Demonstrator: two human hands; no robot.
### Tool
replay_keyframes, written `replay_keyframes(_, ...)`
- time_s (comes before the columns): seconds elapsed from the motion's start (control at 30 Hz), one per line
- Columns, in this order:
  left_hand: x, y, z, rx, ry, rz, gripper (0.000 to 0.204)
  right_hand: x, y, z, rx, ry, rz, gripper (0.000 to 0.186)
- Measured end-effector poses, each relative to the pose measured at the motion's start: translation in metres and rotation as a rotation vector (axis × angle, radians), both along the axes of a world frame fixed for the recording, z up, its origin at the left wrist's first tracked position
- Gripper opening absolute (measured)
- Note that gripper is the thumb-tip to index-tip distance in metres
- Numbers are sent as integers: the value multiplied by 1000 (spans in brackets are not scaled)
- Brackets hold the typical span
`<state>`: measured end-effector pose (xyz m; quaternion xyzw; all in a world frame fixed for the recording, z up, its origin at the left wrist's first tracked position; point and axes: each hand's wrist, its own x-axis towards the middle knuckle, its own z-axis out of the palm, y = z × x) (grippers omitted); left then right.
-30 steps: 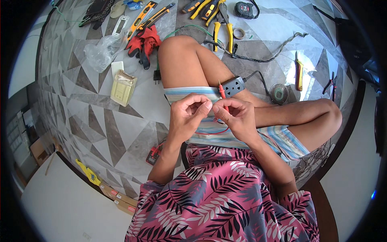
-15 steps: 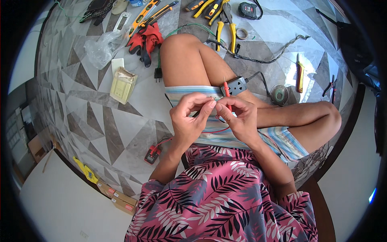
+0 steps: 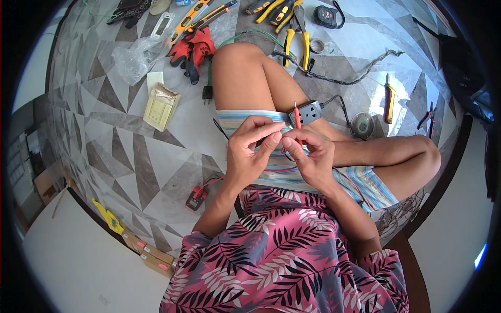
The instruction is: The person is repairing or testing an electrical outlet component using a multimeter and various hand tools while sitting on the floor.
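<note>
In the middle, above my lap, my two hands meet at the fingertips. My right hand (image 3: 313, 154) grips a red test probe (image 3: 298, 119), whose thin metal tip points up and away from me. The thumb and forefinger of my left hand (image 3: 250, 148) are pinched close to the right fingertips; whatever they hold is too small to make out. A red lead (image 3: 279, 170) passes below my hands. The red and black multimeter (image 3: 197, 198) lies on the floor at the left. Just beyond my right hand, a dark extension socket (image 3: 307, 112) rests against my leg.
Pliers (image 3: 297, 39), a tape measure (image 3: 325, 16), a tape roll (image 3: 317, 46) and red gloves (image 3: 193, 52) lie on the far floor. A cream switch plate (image 3: 162, 108) is at the left. At the right are a utility knife (image 3: 389, 101) and a round spool (image 3: 362, 124).
My left fingers have shifted slightly and the forefinger is straighter. The small tip seen between the fingertips earlier is now hidden. The probe stays in my right hand.
</note>
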<state>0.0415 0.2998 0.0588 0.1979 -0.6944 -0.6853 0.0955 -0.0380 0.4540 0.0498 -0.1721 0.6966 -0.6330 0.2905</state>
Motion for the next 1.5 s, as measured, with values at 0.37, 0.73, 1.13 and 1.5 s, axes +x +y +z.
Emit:
replay_keyframes(0.37, 6, 0, -8, 231, 20, -11, 27, -18, -4, -6, -61, 136, 46, 23)
replay_keyframes(0.73, 5, -6, -10, 220, 57, -88, 23, -41, -3, 8, -19, 297, 221, 8)
replay_keyframes(1.13, -6, 1, -3, -390, 85, -32, 20, -22, -2, 2, 9, -188, 32, 14)
replay_keyframes(1.5, -2, 2, -12, 225, 48, 38, 5, -26, -1, 9, 44, -229, 79, 15)
